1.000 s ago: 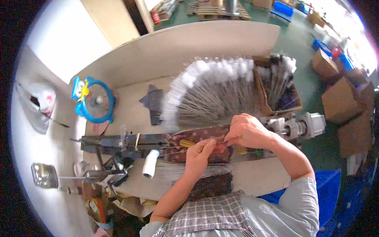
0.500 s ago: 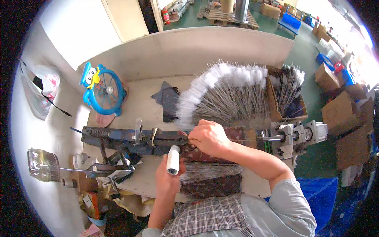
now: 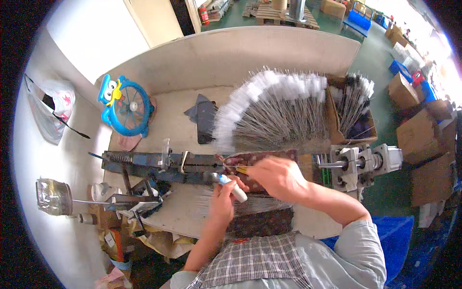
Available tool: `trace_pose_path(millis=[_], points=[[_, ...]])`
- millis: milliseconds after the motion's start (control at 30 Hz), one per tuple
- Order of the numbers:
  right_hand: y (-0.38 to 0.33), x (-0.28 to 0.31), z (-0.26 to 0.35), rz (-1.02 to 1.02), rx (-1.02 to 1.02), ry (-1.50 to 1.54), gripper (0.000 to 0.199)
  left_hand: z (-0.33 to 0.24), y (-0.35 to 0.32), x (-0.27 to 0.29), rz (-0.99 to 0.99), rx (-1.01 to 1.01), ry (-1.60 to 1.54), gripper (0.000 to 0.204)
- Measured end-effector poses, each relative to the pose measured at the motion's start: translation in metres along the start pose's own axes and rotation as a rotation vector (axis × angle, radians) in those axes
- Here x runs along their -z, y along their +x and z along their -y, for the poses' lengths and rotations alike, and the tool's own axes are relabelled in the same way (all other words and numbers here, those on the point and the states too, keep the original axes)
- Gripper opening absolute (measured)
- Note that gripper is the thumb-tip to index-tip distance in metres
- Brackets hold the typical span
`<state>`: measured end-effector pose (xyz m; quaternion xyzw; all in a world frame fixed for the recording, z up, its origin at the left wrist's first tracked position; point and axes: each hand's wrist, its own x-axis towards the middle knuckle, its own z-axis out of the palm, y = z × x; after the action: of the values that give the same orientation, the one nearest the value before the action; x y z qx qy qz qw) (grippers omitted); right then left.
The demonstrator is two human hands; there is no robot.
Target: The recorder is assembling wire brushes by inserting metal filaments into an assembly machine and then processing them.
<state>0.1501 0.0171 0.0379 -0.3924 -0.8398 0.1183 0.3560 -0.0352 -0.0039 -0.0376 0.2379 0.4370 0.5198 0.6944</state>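
My left hand (image 3: 225, 193) grips a small white tube (image 3: 234, 189) with a blue tip, its nozzle pointed up at the dark metal machine bar (image 3: 159, 163). My right hand (image 3: 272, 176) is closed on a thin wire stem (image 3: 239, 168) with a yellowish end, held level just above the tube. Behind both hands a large fan of wire stems with white fluffy tips (image 3: 269, 108) spreads over the workbench (image 3: 173, 127). A strip of dark patterned cloth (image 3: 262, 156) lies under my right hand.
A metal motor block (image 3: 363, 164) sits at the right end of the bar. A cardboard box of more stems (image 3: 353, 108) stands at the back right. A blue toy-like fan (image 3: 126, 106) sits at the left; a glass jar (image 3: 53, 196) on a lower shelf.
My left hand went down to the white tube, took it and lifted it to the machine bar. My right hand moved right along the bar with the stem.
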Motion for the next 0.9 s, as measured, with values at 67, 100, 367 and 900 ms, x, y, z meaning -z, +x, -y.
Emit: trace_pose_path(millis=[67,100,367,900], points=[[-0.021,-0.009,-0.002,0.083,-0.001,0.073,0.012,0.008,-0.001,-0.002,0.011,-0.095,0.212,0.019],[-0.027,-0.019,-0.005,0.172,-0.048,0.081,0.021,0.009,-0.001,-0.001,0.026,-0.187,0.41,0.016],[-0.016,-0.066,-0.031,0.273,-0.129,-0.082,0.017,-0.023,-0.005,0.032,-0.117,-0.232,0.894,0.034],[-0.018,-0.018,0.001,0.385,-0.201,0.092,0.028,-0.056,-0.026,0.191,-0.558,-0.069,-0.375,0.016]])
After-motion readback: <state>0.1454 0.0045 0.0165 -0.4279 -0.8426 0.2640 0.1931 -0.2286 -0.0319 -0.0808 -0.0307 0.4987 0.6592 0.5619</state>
